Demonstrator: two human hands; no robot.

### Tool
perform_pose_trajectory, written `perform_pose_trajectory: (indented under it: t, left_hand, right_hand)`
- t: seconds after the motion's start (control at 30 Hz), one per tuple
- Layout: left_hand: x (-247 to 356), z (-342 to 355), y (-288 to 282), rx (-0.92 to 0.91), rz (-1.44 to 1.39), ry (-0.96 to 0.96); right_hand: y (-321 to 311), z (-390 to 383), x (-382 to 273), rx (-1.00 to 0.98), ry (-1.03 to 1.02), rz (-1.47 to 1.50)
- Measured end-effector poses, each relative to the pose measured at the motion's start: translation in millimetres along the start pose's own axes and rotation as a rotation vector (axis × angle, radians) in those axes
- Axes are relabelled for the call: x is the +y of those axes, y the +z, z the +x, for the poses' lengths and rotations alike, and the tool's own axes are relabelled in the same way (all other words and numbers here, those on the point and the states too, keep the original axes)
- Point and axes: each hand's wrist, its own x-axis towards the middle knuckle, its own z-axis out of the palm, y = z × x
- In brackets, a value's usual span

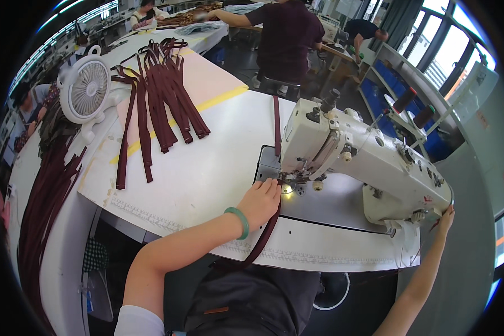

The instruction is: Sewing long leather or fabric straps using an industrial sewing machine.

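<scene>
Long dark-maroon fabric strip (267, 234), draped over near edge of flat white worktop (207, 173). Left hand (260, 203): fingers close together, laid on strip; grip cannot be told. Right hand (447, 218): at right end of white metal sewing machine (383, 154); finger closure unclear. Beyond: round white fan (91, 84).

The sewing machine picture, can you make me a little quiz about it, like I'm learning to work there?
1. Which hand rests on the maroon strip beside the sewing machine's light?
2. True or false: the white fan stands to the left of the sewing machine.
3. What colour is the bangle? A) red B) green C) yellow

Key: 1. The left hand. 2. True. 3. B.
</scene>
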Motion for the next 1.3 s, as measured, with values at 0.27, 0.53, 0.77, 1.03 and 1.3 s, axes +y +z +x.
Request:
perform_pose_trajectory:
  t: [0.27, 0.53, 0.77, 1.03, 1.3]
  left_hand:
    - [-1.7, 6.2, 2.7, 0.025, -0.056, 0.04]
    - [-10.9, 2.8, 3.6, 0.003, -0.11, 0.047]
    - [-11.1, 6.0, 6.8, 0.075, -0.152, 0.056]
    - [-12.4, 3.6, -1.3, 0.059, -0.112, 0.018]
    - [-10.9, 8.1, 0.1, 0.012, -0.166, 0.004]
  right_hand:
    - [2.8, -35.6, -24.0, 0.017, 0.095, 0.279]
    - [10.5, -78.3, -53.0, -0.128, 0.286, 0.62]
    - [-18.2, -1.9, -58.8, -0.192, 0.096, -0.151]
    - [33.0, -83.8, -50.4, -0.001, 0.297, 0.676]
    - [-9.3, 17.9, -32.3, -0.138, 0.013, -0.18]
